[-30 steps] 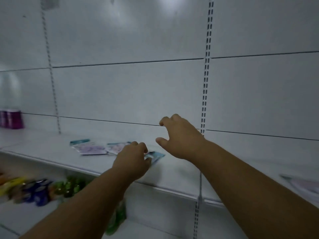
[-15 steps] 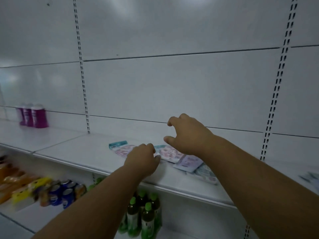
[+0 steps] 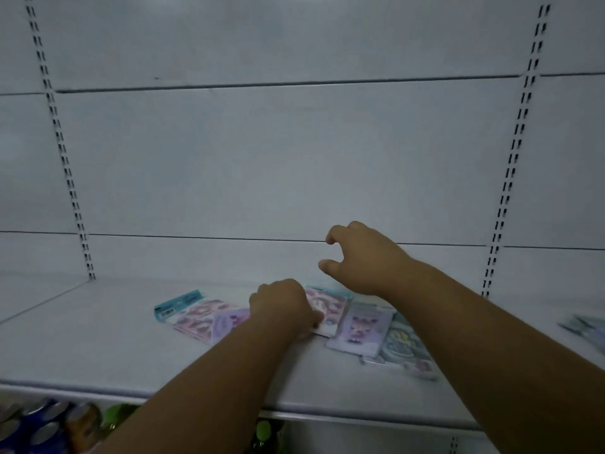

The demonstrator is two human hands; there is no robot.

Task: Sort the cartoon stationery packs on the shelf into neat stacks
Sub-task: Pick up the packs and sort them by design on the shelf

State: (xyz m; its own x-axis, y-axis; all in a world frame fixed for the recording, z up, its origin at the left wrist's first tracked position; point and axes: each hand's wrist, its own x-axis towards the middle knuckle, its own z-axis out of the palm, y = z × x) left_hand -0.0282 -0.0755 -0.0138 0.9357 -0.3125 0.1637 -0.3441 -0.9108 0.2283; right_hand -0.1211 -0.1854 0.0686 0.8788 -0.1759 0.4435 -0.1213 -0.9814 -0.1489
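Observation:
Several flat cartoon stationery packs lie scattered on the white shelf point(image 3: 98, 348). A teal-topped pink pack point(image 3: 190, 311) is at the left, with a small lilac one point(image 3: 229, 322) overlapping it. A pink pack point(image 3: 329, 309) lies in the middle, a lilac pack point(image 3: 361, 329) beside it, and a pale green pack point(image 3: 404, 350) at the right. My left hand point(image 3: 283, 306) rests knuckles up on the middle pink pack's near edge, fingers curled onto it. My right hand point(image 3: 363, 257) hovers above the packs, thumb and fingers apart, holding nothing.
More packs point(image 3: 586, 326) lie blurred at the far right of the shelf. Slotted uprights point(image 3: 65, 165) run up the white back panel. Drink cans point(image 3: 42, 427) and green-capped bottles point(image 3: 265, 434) stand on the shelf below.
The view has swung right and closer, bringing the packs to the centre. My left hand has come down onto the middle pink pack; my right hand stays raised and spread above them.

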